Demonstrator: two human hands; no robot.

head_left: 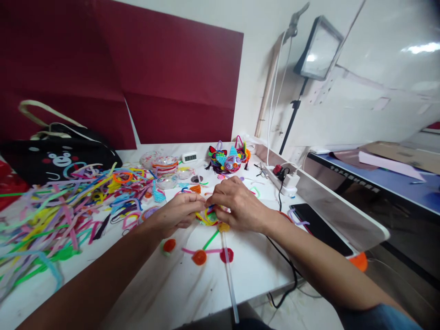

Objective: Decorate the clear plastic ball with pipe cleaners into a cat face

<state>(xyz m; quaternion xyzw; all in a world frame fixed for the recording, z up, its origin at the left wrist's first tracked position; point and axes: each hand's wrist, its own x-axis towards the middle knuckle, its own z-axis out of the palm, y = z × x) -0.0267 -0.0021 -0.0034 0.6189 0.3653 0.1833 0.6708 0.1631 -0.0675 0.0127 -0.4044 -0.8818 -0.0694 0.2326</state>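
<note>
A small colourful pipe-cleaner piece, with yellow, green, red and blue parts, sits between my hands. My left hand has its fingers pinched together at the piece's left side. From the right, my right hand curls over it with bent fingers, covering much of it. Just below lies a translucent glue stick, reaching past the table's front edge. Near it are an orange coiled disc, a red disc and a green pipe cleaner. Another orange disc lies further left.
Loose pipe cleaners heap on the left before a black bag. Clear round containers, a white timer and finished colourful crafts stand at the back. A power strip, black cable and phone lie right.
</note>
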